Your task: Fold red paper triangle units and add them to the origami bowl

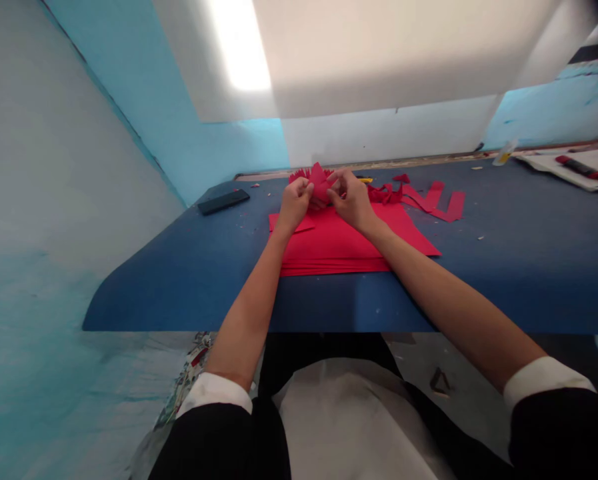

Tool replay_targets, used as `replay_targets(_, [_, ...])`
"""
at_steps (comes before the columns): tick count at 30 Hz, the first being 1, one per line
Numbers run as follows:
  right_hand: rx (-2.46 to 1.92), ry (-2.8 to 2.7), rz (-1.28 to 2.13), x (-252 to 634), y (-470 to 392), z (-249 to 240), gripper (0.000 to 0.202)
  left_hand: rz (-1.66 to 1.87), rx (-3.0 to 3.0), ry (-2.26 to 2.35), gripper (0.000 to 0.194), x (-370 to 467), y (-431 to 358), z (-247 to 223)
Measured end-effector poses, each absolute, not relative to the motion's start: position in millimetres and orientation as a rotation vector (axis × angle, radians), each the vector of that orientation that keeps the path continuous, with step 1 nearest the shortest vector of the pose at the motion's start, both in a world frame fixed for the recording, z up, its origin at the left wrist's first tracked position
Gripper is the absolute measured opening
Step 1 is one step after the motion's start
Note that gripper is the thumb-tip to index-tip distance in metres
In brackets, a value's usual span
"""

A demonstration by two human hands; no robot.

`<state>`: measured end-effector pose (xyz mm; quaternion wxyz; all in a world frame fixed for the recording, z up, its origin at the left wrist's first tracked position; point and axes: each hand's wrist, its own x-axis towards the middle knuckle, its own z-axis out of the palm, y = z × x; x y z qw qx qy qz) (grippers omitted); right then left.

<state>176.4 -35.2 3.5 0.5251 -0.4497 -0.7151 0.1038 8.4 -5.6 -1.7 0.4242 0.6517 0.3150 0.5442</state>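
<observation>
Between my two hands is a small folded red paper piece point(319, 185) with a pointed top. My left hand point(297, 199) pinches its left side, and the fingers of my right hand point(349, 197) are closed on its right side. Beneath them lies a stack of red paper sheets point(349, 243). A smaller red paper piece point(299, 225) rests on the stack's left part, near my left wrist. Right behind the held piece stands a red fringed paper shape point(299, 175), partly hidden by it.
Red paper strips point(446, 203) and crumpled red scraps point(386, 193) lie right of the stack. A dark phone-like slab point(223, 202) is at the left. At the back right are a small bottle point(505, 153), papers point(553, 167) and a red marker point(579, 167) on the blue table point(519, 267).
</observation>
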Motion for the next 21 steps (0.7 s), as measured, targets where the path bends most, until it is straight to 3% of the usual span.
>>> replay_targets(13, [-1.044, -1.593, 0.266, 180, -23, 2, 0.01, 1.273, 1.651, 0.73, 0.026, 11, -17, 5])
replay_targets(21, [-1.049, -1.559, 0.301, 182, -22, 4, 0.016, 1.273, 1.561, 0.717, 0.026, 10, -22, 7])
